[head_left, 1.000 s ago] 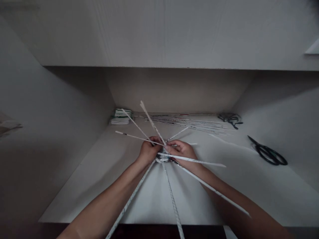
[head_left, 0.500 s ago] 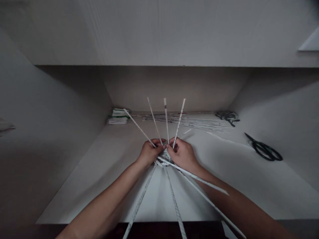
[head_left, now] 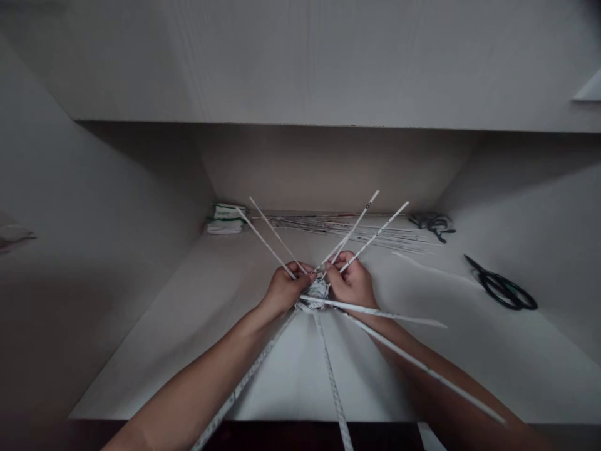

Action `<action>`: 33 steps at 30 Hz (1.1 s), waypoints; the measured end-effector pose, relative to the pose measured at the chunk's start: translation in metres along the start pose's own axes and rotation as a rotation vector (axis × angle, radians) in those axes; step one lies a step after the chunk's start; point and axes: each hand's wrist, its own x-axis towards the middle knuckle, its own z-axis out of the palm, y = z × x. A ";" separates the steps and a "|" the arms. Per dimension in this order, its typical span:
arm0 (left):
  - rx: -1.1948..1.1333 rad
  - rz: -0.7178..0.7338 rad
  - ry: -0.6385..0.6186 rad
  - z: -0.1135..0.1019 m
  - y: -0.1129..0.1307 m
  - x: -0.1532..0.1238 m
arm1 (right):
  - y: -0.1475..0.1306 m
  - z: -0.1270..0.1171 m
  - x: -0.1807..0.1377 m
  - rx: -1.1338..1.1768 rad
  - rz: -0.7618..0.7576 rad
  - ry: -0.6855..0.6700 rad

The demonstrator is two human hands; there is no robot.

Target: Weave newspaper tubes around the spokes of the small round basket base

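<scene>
A small woven base of rolled paper tubes [head_left: 315,290] sits between my two hands, its long paper spokes fanning out in several directions. My left hand [head_left: 287,287] pinches the base at its left edge, where two spokes rise past the fingers. At the far right edge, my right hand [head_left: 351,282] is closed on a paper tube that leans up to the right. A second leaning spoke passes close by the same fingers. One loose-ended tube [head_left: 375,309] lies across my right wrist. Fingertips partly hide the weave.
Black-handled scissors [head_left: 502,285] lie on the white surface at the right. Several thin paper tubes [head_left: 375,232] rest along the back wall, between a white-and-green packet [head_left: 227,219] and a dark tangled item [head_left: 432,223]. A shelf board [head_left: 300,94] overhangs the back.
Two upright spokes have swung over to the right, along with my right hand, which moved slightly right. The tube across my right wrist has turned more level. My left hand keeps its grip.
</scene>
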 end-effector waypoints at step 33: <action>0.162 0.144 0.245 -0.010 0.004 0.010 | -0.018 -0.005 -0.010 0.358 0.160 -0.142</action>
